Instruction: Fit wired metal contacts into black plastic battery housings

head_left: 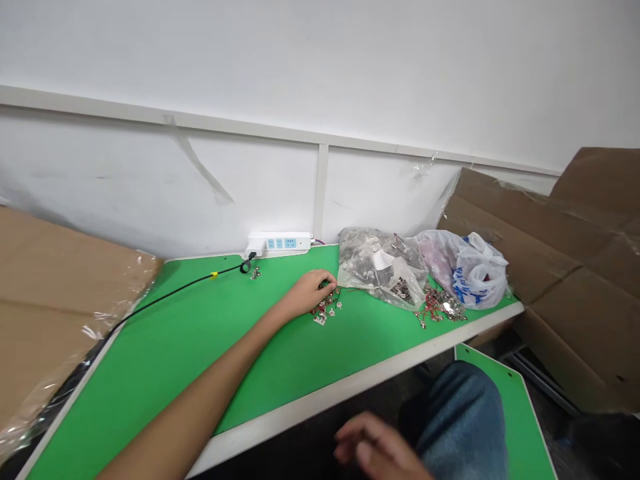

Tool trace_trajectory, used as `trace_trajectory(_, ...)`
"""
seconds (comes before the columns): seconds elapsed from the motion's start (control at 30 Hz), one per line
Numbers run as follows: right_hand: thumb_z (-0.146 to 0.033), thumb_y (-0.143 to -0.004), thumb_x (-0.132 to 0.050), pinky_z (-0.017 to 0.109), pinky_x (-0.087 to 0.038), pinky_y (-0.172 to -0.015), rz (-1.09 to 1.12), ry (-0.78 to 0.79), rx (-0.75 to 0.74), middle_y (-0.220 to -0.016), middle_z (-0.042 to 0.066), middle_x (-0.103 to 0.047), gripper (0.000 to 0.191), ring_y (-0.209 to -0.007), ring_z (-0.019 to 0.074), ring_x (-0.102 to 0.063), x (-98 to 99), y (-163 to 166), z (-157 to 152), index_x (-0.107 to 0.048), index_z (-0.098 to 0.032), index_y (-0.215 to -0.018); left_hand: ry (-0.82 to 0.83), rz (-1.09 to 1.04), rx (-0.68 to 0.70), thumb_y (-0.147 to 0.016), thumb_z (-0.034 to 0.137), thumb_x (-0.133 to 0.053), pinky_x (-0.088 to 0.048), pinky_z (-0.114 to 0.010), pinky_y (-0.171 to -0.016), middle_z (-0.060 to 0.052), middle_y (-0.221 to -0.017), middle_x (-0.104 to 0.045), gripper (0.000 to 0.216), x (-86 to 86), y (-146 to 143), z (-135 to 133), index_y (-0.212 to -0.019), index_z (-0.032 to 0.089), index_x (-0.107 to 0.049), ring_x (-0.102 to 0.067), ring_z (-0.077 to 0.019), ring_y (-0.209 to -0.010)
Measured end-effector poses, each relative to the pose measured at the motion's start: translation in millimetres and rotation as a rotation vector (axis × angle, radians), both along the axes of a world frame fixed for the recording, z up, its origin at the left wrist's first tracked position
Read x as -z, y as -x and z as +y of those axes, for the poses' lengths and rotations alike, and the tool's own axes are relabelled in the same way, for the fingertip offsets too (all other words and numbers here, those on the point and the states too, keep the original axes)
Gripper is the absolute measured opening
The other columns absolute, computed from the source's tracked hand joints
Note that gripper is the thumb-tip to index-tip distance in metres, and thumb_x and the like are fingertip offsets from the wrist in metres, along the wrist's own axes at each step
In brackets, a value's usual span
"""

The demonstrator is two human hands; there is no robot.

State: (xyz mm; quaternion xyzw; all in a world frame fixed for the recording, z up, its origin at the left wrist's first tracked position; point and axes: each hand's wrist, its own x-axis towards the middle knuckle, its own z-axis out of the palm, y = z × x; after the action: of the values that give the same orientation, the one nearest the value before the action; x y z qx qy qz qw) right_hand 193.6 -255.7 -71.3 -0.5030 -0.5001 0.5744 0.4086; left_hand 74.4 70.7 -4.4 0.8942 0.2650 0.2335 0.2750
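My left hand [311, 292] reaches across the green table with its fingers curled down and drawn together at a small pile of metal pieces with red bits [323, 312]. What its fingertips hold, if anything, is hidden. My right hand [377, 445] is low in front, off the table's near edge and close to my knee. Its fingers look bent, but motion blurs them, and nothing can be made out in them. To the right of the pile lies a clear plastic bag [373, 263] with small dark and metal parts inside.
A larger heap of shiny metal pieces [445, 305] lies near a white plastic bag [483, 273]. A power strip [285, 241] with a black cable [175, 291] stands by the wall. Cardboard [65, 293] flanks the green table [200, 333] left, and more cardboard [575, 287] right.
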Motion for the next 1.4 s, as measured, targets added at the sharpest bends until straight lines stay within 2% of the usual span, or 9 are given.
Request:
trace_trajectory(0.13, -0.064, -0.099, -0.057, 0.041, -0.053, -0.098, -0.274, -0.23, 0.549, -0.104, 0.008, -0.077, 0.042, -0.108, 0.0296, -0.07, -60.4, -80, -6, -0.076, -0.028, -0.111, 0.032, -0.037, -0.009, -0.101, 0.052, -0.05, -0.054, -0.041, -0.093, -0.007, -0.104, -0.077, 0.035, 3.2, -2, 4, -0.099, 0.023, -0.069, -0.071, -0.0276, -0.101)
trace_trajectory(0.27, -0.058, -0.098, -0.062, 0.043, -0.05, -0.104, -0.483, -0.403, 0.922, -0.114, 0.009, -0.077, 0.039, -0.116, 0.0306, -0.068, -84.2, -145, 14, -0.073, -0.026, -0.115, 0.063, -0.084, -0.027, -0.102, 0.053, -0.048, -0.054, -0.04, -0.091, -0.007, -0.104, -0.077, 0.036, 3.9, -1, 4, -0.101, 0.023, -0.067, -0.07, -0.0266, -0.098)
trace_trajectory(0.43, -0.058, -0.096, -0.062, 0.05, -0.051, -0.103, -0.767, -0.455, 0.899, -0.125, 0.014, -0.073, 0.045, -0.118, 0.0333, -0.066, -73.0, -198, 56, -0.07, -0.021, -0.119, 0.082, -0.137, -0.051, -0.101, 0.052, -0.05, -0.054, -0.038, -0.088, -0.006, -0.098, -0.077, 0.034, 0.4, 1, 0, -0.099, 0.023, -0.066, -0.071, -0.0255, -0.093)
trace_trajectory(0.63, -0.05, -0.102, -0.055, 0.051, -0.048, -0.107, -1.075, -0.634, 0.711, -0.124, 0.014, -0.071, 0.036, -0.121, 0.0317, -0.063, -54.2, -179, 88, -0.068, -0.022, -0.121, 0.109, -0.201, -0.125, -0.099, 0.049, -0.053, -0.053, -0.038, -0.088, -0.006, -0.101, -0.077, 0.03, 0.7, 1, 1, -0.1, 0.022, -0.066, -0.071, -0.0258, -0.096)
trace_trajectory(0.73, -0.05, -0.103, -0.053, 0.05, -0.049, -0.104, -1.143, -0.693, 0.752, -0.119, 0.014, -0.071, 0.036, -0.116, 0.0318, -0.064, -52.8, -179, 100, -0.067, -0.02, -0.119, 0.13, -0.23, -0.2, -0.097, 0.047, -0.055, -0.053, -0.037, -0.089, -0.007, -0.101, -0.078, 0.029, 3.9, 2, 5, -0.101, 0.021, -0.068, -0.071, -0.0258, -0.097)
trace_trajectory(0.9, -0.06, -0.098, -0.053, 0.055, -0.047, -0.104, -1.199, -0.643, 0.913, -0.119, 0.018, -0.071, 0.051, -0.114, 0.0356, -0.064, -45.0, -235, 109, -0.067, -0.017, -0.121, 0.175, -0.228, -0.242, -0.092, 0.047, -0.061, -0.052, -0.035, -0.076, -0.007, -0.094, -0.079, 0.029, 6.0, 3, 9, -0.098, 0.021, -0.072, -0.071, -0.0246, -0.083)
trace_trajectory(1.07, -0.069, -0.096, -0.049, 0.056, -0.046, -0.103, -1.241, -0.533, 0.915, -0.115, 0.021, -0.071, 0.063, -0.113, 0.038, -0.062, -5.5, -286, 97, -0.068, -0.013, -0.117, 0.215, -0.238, -0.227, -0.088, 0.043, -0.065, -0.051, -0.032, -0.071, -0.005, -0.086, -0.078, 0.024, 5.2, 2, 8, -0.091, 0.021, -0.074, -0.07, -0.0223, -0.076)
trace_trajectory(1.2, -0.071, -0.094, -0.05, 0.057, -0.041, -0.11, -1.304, -0.456, 0.838, -0.129, 0.022, -0.067, 0.066, -0.124, 0.0383, -0.057, 15.4, -297, 94, -0.069, -0.015, -0.122, 0.258, -0.251, -0.213, -0.083, 0.041, -0.068, -0.051, -0.031, -0.07, -0.004, -0.084, -0.078, 0.023, 6.7, 0, 9, -0.089, 0.02, -0.074, -0.069, -0.0217, -0.076)
trace_trajectory(1.4, -0.064, -0.099, -0.046, 0.056, -0.039, -0.115, -1.333, -0.399, 0.823, -0.137, 0.019, -0.062, 0.059, -0.132, 0.0358, -0.053, 17.3, -297, 100, -0.069, -0.018, -0.128, 0.319, -0.313, -0.264, -0.081, 0.052, -0.071, -0.052, -0.032, -0.072, -0.006, -0.088, -0.076, 0.036, 5.5, 1, 15, -0.095, 0.019, -0.072, -0.068, -0.023, -0.08)
